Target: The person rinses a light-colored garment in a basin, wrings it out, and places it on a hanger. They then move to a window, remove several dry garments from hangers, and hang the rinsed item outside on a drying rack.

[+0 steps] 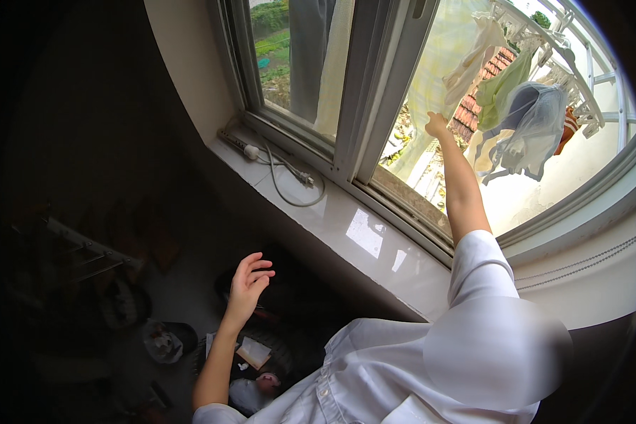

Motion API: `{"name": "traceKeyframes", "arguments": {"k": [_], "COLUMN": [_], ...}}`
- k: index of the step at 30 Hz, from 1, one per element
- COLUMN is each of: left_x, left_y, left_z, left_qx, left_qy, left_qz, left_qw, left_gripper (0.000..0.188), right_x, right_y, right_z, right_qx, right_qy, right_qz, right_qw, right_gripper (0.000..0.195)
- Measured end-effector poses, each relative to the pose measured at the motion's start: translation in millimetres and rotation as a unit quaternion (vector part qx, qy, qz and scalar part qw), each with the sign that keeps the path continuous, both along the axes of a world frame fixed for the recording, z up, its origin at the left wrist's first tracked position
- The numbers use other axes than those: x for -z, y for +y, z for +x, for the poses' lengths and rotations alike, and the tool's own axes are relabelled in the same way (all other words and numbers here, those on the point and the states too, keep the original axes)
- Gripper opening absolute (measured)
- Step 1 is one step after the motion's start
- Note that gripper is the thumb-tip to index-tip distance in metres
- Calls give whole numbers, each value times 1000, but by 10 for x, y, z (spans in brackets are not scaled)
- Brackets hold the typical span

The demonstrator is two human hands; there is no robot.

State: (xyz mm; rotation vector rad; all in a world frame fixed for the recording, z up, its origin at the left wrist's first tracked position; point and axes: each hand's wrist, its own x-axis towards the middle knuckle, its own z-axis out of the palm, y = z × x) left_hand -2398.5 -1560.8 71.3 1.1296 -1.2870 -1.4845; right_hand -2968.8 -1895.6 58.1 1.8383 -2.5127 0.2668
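Through the open window my right hand (436, 125) reaches out to a sheer yellow-white cloth (421, 106) hanging outside; whether its fingers grip the cloth cannot be told. Just above that hand hangs a cream garment (471, 61). Farther right, a light green garment (503, 93), a grey-blue piece in a white mesh bag (538, 124) and an orange striped item (567, 131) hang from white clip hangers (556, 45). My left hand (250, 286) is raised inside the room, below the sill, its fingers loosely curled and apart, holding nothing.
The tiled window sill (350, 228) runs between my arms, with a power strip (232, 139) and a coiled cable with a plug (303, 177) on it. A window frame (350, 132) stands left of my right arm. On the dark floor is a bin with a plastic liner (164, 342).
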Motion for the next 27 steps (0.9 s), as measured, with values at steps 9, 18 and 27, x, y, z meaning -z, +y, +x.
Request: {"name": "traceKeyframes", "arguments": {"k": [9, 18, 27], "left_x": [41, -75, 102], "left_y": [96, 23, 130], "left_z": [173, 58, 297], "left_qx": [-45, -75, -147], "left_qy": [29, 72, 101], "left_qz": [23, -9, 28], "left_qw": [998, 994, 984], "left_gripper": [44, 40, 40], "right_x": [-1390, -3207, -3658], "right_y": [218, -406, -1148], "right_z": [1065, 1601, 1913], "right_qx": [-113, -280, -258], "right_qy": [-441, -570, -587], "right_qz": [216, -245, -226], "right_qw": [864, 733, 733], "right_gripper": [40, 22, 22]}}
